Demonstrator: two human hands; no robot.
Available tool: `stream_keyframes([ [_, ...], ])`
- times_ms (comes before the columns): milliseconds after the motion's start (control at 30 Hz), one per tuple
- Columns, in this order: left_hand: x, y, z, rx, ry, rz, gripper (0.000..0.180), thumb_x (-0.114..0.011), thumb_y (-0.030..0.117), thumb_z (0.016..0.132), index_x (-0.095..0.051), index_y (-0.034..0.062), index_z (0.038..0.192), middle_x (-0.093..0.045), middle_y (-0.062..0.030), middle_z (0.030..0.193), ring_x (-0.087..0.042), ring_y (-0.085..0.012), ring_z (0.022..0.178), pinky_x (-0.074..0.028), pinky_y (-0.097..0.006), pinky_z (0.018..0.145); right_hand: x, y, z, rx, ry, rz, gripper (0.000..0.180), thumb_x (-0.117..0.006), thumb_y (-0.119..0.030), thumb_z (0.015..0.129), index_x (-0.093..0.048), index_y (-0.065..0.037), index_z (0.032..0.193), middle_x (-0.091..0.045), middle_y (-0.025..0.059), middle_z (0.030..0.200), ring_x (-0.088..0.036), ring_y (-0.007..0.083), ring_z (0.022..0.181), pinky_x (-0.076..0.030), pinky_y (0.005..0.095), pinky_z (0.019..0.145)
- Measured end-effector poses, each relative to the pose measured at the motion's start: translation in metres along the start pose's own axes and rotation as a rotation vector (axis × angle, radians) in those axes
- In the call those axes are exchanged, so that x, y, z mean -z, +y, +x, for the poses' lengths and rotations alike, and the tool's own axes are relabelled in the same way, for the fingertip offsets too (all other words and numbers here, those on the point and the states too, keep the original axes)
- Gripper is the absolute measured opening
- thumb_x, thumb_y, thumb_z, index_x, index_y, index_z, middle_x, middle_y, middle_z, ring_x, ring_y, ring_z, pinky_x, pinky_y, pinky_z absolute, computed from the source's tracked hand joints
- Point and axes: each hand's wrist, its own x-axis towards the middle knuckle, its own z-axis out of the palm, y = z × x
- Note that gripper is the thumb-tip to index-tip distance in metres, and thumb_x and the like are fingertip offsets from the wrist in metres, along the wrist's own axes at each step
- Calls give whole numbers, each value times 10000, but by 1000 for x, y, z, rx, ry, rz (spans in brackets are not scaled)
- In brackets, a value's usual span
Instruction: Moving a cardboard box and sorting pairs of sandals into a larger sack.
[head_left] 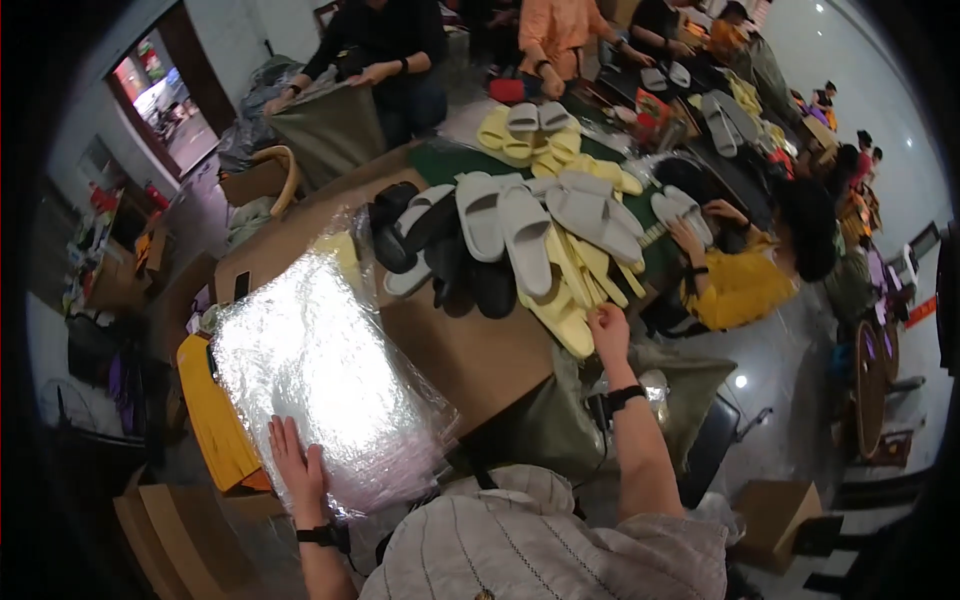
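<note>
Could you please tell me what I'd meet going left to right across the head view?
Yellow item, left hand on shiny plastic, frontmost gray slipper pair, right hand at yellow slippers, yellow-sleeved co-worker, round brown object.

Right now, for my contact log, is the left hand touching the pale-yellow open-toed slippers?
No, the left hand is at the shiny clear plastic stack, apart from those slippers.

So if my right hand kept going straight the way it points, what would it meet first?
Your right hand would likely meet the pale yellow, rubbery-looking slippers just ahead; it may already touch one, but depth is unclear.
</note>
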Motion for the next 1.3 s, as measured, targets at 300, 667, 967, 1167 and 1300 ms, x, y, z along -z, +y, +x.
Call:
stream_keyframes([
  [300,1,2,1,35,0,9,635,-610,201,874,-438,53,1466,-304,-197,1586,-239,-369,1481,-161,-492,1209,-107,-140,94,41,-255,-450,1077,-819,-644,644,-378,-15,1399,-506,267,1299,-481,433,1236,-451,502,997],
  [667,2,4,2,52,-7,-30,657,-658,263,865,-456,38,1448,-296,-224,1583,-246,-385,1476,-155,-490,1209,-112,-114,89,420,106,-212,617,-626,-186,832,-458,-33,1407,-527,190,1341,-513,397,1189,-451,484,984],
  [967,-1,-4,1,-14,35,-17,661,-664,306,878,-458,22,1438,-302,-237,1574,-263,-393,1464,-169,-507,1196,-2,-223,19,729,280,48,493,-613,-60,838,-542,6,1321,-585,205,1254,-534,417,1140,-423,493,999],
  [1167,8,8,0,49,10,-6,659,-647,331,893,-459,-8,1426,-309,-284,1549,-259,-417,1457,-171,-518,1195,44,-311,-73,831,228,97,484,-647,-13,815,-554,47,1286,-585,235,1197,-557,431,1076,-447,487,933],
  [1300,10,1,-1,65,5,-30,688,-649,383,897,-457,-15,1425,-310,-301,1540,-254,-438,1452,-174,-527,1193,53,-356,-145,904,140,110,476,-638,2,782,-571,46,1251,-586,231,1189,-560,431,1047,-453,489,915],
])
